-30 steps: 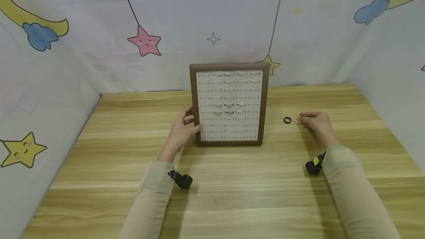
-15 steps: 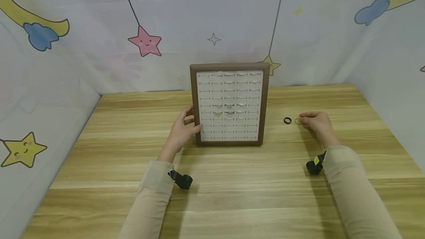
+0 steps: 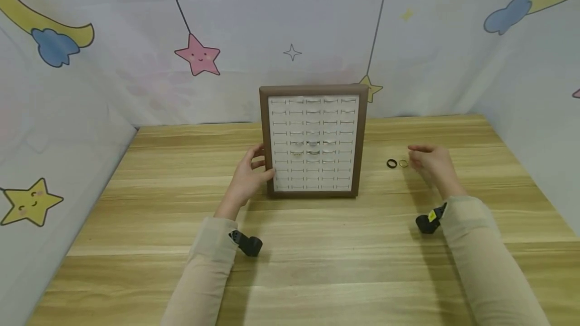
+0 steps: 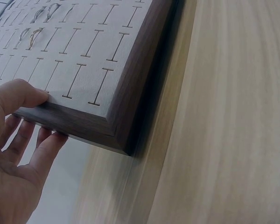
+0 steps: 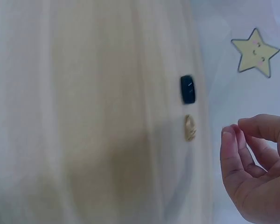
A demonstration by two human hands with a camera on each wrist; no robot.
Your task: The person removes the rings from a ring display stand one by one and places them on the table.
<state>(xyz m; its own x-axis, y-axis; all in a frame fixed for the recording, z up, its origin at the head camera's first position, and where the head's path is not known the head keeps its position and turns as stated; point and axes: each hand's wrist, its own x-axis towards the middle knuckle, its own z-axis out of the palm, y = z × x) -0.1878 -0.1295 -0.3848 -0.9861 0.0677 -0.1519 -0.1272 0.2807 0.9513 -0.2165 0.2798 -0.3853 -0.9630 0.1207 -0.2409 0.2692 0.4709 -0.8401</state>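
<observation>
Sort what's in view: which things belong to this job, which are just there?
Apparently for the job:
display board, gripped by the left hand
slotted rings
black ring
gold ring, near the right hand

Just there:
wooden table
star-print backdrop
wrist cameras

The brown-edged board [image 3: 312, 177] stands up, held by the left hand [image 3: 246, 177]. Near the right hand [image 3: 435, 165] lies a gold ring [image 5: 190, 128], a black ring [image 5: 188, 89] just past it.

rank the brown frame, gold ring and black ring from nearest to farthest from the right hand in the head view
1. Gold ring, just left of the right hand.
2. Black ring, just left of the gold one.
3. Brown frame, farther left, gripped by the left hand.
</observation>
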